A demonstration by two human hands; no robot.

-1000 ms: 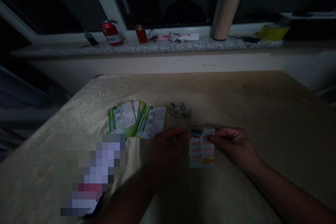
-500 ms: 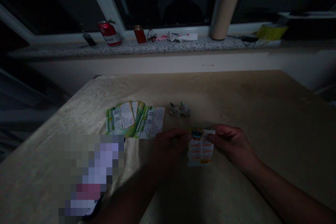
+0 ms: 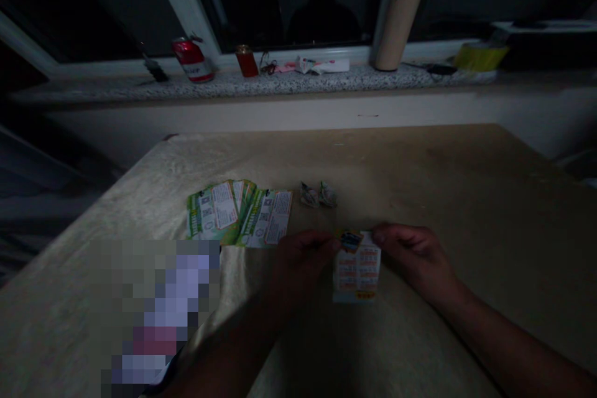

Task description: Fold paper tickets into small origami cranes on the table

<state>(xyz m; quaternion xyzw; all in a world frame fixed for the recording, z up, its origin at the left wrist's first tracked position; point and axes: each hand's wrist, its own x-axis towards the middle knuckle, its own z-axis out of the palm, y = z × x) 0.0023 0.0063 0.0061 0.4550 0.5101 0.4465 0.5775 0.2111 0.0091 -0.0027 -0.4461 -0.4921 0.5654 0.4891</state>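
A small printed leaflet (image 3: 357, 268), white with orange boxes and a dark top edge, lies on the beige table (image 3: 438, 168) near its front. My left hand (image 3: 301, 255) pinches its top left corner. My right hand (image 3: 413, 255) pinches its top right corner. Both hands are closed on the paper. A fan of green and white leaflets (image 3: 240, 219) lies to the left of my left hand. Two small crumpled paper pieces (image 3: 318, 195) sit just beyond the held leaflet.
A stone window sill (image 3: 289, 82) runs behind the table, bearing a red can (image 3: 192, 60), a small red lighter (image 3: 245, 61), a white packet (image 3: 321, 65), a cardboard tube (image 3: 401, 9) and a yellow item (image 3: 480, 56). A blurred patch (image 3: 161, 311) covers the table's front left.
The leaflet shifted slightly between my fingers; both hands stay pinched on its top corners. The view drifted a little.
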